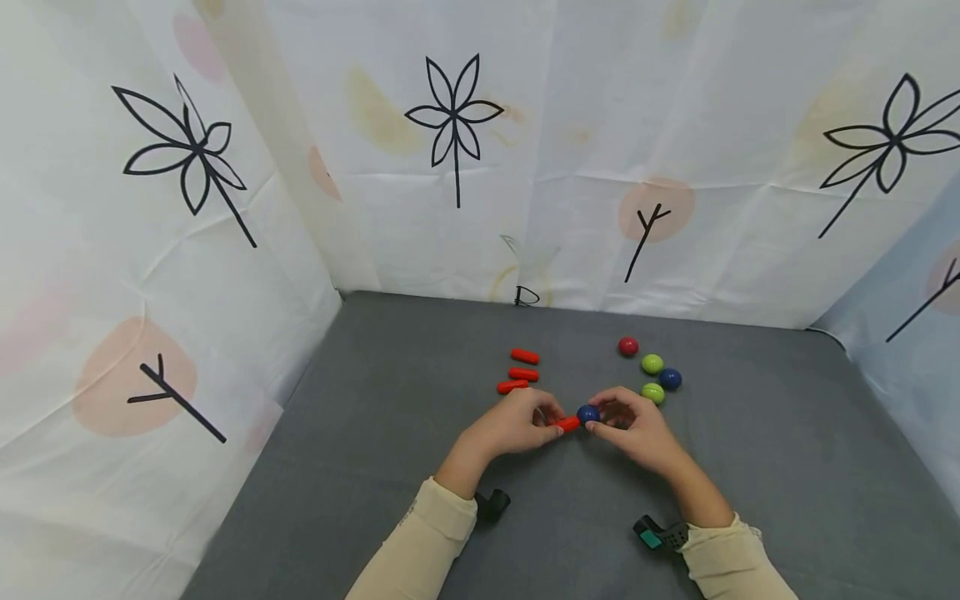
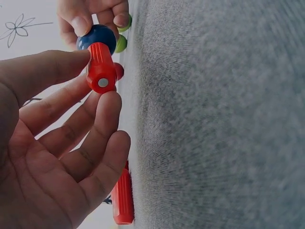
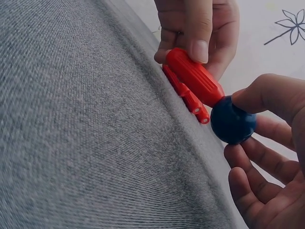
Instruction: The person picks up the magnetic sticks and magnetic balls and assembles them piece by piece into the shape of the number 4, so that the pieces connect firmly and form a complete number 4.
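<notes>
My left hand (image 1: 517,422) pinches a red ribbed rod (image 3: 195,76) between thumb and fingers. A pale round dot shows on the rod's near end in the left wrist view. My right hand (image 1: 636,427) holds a glossy dark blue ball (image 3: 233,120) by thumb and fingertips. Rod and ball meet end to end between the two hands, above the grey cloth (image 1: 555,525). Beyond the left hand lie several more red rods (image 1: 524,374), the nearest partly overlapped by that hand in the head view.
Past my right hand sit a red ball (image 1: 627,346), two green balls (image 1: 652,364) and another blue ball (image 1: 671,379). White patterned fabric walls (image 1: 555,167) enclose the table at the back and sides. Wrist camera mounts (image 1: 660,533) hang below both forearms.
</notes>
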{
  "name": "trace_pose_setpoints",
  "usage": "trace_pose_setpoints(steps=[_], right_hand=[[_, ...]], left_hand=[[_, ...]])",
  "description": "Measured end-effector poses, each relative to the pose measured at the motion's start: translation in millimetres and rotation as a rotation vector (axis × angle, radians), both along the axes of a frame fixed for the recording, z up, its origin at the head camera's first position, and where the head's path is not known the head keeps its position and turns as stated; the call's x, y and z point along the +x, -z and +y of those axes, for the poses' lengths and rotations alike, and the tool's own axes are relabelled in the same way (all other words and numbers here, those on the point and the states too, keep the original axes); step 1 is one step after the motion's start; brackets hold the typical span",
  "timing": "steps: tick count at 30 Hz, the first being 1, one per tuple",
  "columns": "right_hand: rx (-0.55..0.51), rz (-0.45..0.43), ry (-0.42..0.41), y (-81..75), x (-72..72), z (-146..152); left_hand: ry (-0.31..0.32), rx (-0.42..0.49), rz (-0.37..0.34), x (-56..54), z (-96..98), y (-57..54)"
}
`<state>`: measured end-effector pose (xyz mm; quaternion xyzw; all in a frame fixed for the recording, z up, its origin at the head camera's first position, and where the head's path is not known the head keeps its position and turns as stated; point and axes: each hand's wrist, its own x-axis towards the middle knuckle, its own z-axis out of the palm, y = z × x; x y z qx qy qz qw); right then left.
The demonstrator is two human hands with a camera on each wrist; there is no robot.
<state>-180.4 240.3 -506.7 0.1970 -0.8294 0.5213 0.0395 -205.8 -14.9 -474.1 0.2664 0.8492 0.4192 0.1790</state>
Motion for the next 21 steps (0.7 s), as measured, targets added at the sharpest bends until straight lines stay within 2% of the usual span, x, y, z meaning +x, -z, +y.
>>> trace_pose_setpoints(steps=[14, 21], right_hand=[[-0.011, -0.006, -0.032, 2.1, -0.6, -4.2], [-0.018, -0.010, -0.051, 2.9, -1.3, -7.5]], left_hand=[[0.013, -0.037, -0.038, 0.5, 4.9, 1.3], [0.026, -0.017, -0.074, 1.8, 5.7, 1.6]])
